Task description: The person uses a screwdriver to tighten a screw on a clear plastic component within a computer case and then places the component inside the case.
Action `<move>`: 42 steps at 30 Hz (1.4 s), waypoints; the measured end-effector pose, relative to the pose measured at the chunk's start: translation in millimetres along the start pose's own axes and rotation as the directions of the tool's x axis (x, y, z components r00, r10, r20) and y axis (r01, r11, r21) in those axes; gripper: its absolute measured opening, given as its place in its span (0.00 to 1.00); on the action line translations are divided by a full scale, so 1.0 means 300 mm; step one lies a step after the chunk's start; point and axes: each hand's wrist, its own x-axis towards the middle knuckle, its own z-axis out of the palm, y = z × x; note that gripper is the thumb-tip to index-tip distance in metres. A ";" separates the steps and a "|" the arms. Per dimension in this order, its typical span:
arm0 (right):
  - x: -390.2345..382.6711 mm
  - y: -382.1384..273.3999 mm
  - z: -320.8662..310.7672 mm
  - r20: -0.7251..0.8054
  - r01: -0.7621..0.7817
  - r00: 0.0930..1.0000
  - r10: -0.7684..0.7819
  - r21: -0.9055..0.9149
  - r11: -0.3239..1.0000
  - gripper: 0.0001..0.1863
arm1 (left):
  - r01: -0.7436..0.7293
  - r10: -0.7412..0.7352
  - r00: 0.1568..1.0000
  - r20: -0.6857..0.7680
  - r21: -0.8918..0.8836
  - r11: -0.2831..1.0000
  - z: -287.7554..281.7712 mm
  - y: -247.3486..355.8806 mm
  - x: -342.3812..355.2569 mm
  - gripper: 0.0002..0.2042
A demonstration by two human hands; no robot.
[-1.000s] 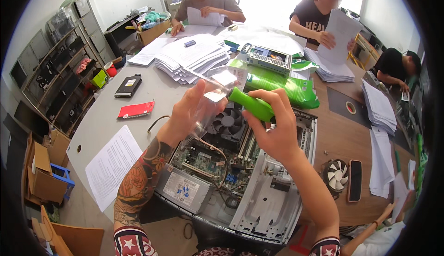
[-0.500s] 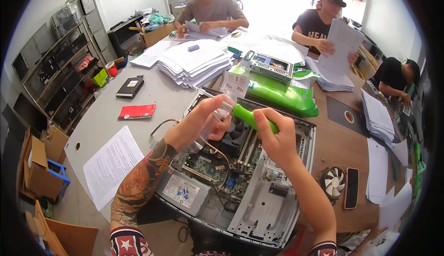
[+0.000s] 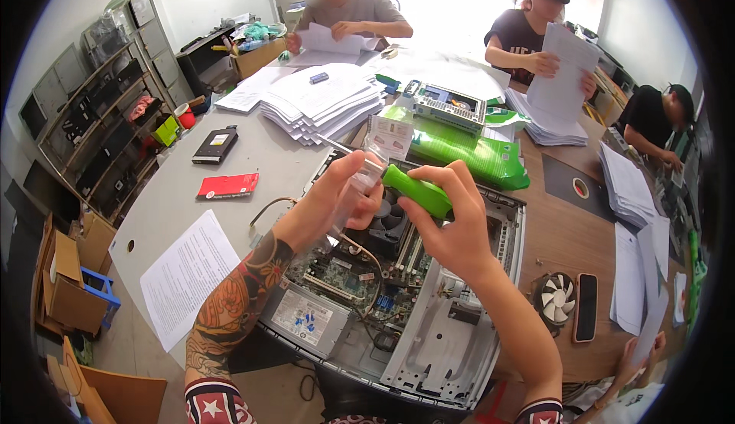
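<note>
My left hand [image 3: 341,198] grips a clear plastic piece [image 3: 352,198] near the metal shaft of a green-handled screwdriver [image 3: 419,194]. The shaft points up to the left. My right hand [image 3: 452,221] is closed round the green handle. Both hands are above an open desktop computer case [image 3: 442,340], which shows a motherboard [image 3: 329,278], a black cooling fan [image 3: 390,221] partly hidden by my hands, a power supply [image 3: 302,321] and cables. Behind the case lie a green package [image 3: 467,156] and a small metal chassis [image 3: 448,106].
Paper stacks [image 3: 318,99], a black drive [image 3: 214,145], a red packet [image 3: 226,187] and a printed sheet [image 3: 187,278] surround the case. A loose fan [image 3: 553,301] and phone [image 3: 586,309] lie right. Three co-workers [image 3: 341,18] are across and right; another's hands hold paper bottom right. Shelves [image 3: 99,110] line the left wall.
My left hand has tilted inward and the plastic piece sits lower. My right hand has shifted its fingers on the green handle. Co-workers' hands and papers have moved slightly.
</note>
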 end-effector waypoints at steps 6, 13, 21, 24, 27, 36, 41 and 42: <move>0.005 -0.008 -0.029 -0.009 -0.085 0.996 0.086 0.035 0.996 0.12 | -0.053 0.049 0.999 -0.024 -0.202 0.978 -0.105 0.030 0.008 0.35; -0.001 0.001 -0.028 -0.026 -0.084 0.996 0.085 0.010 0.996 0.12 | -0.043 0.031 0.998 -0.062 -0.198 0.979 -0.150 0.025 0.024 0.36; -0.001 0.019 -0.034 -0.083 -0.039 0.996 0.041 0.031 0.999 0.11 | -0.117 0.107 0.993 -0.054 -0.231 0.966 -0.162 0.032 0.025 0.37; 0.003 0.004 -0.037 -0.079 -0.069 0.994 0.071 0.036 0.997 0.11 | -0.108 0.101 0.994 -0.042 -0.223 0.969 -0.166 0.030 0.019 0.37; 0.002 0.004 -0.031 -0.074 -0.069 0.995 0.072 0.052 0.996 0.11 | -0.104 0.095 0.994 -0.054 -0.215 0.971 -0.161 0.029 0.016 0.37; 0.003 0.010 -0.038 -0.077 -0.036 0.996 0.039 0.042 0.998 0.12 | -0.138 0.129 0.990 -0.057 -0.207 0.969 -0.160 0.036 0.017 0.38; 0.002 0.012 -0.036 -0.078 -0.049 0.996 0.052 0.041 0.998 0.11 | -0.125 0.115 0.991 -0.063 -0.201 0.972 -0.144 0.042 0.011 0.38; 0.002 0.013 -0.039 -0.079 -0.036 0.996 0.038 0.023 0.999 0.11 | -0.122 0.116 0.992 -0.041 -0.216 0.969 -0.149 0.040 0.014 0.37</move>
